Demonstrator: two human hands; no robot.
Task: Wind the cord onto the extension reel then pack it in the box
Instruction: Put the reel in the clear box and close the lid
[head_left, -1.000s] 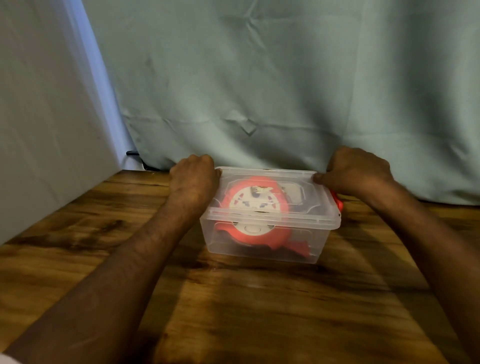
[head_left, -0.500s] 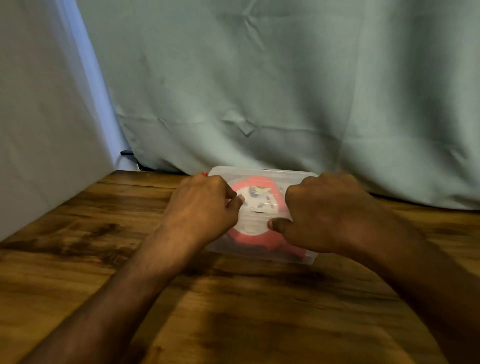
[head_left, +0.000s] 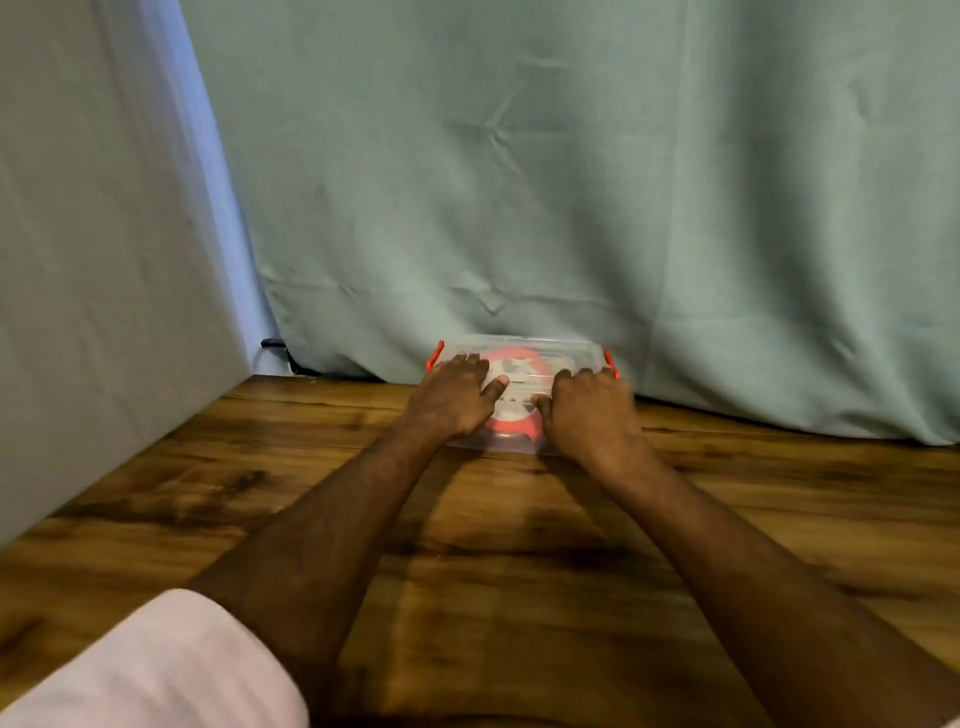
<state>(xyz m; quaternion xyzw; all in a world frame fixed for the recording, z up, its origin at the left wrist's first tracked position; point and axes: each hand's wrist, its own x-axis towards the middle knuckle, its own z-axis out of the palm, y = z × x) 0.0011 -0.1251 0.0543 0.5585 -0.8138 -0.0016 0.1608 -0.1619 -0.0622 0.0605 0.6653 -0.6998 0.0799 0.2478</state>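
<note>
Box (head_left: 519, 441) lidded, reel (head_left: 511, 423) inside; left hand (head_left: 454, 397), right hand (head_left: 589, 410) flat, grip spread, pressing lid. Thin plastic flexes, slippery; take hold at clips, 9 and 3 o'clock

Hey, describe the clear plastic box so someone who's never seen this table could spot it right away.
Look to the far edge of the wooden table, where the pale green curtain hangs down. The clear plastic box sits there, under the left hand and right hand. Its see-through lid, red side latches and the red reel inside set it apart.
</note>
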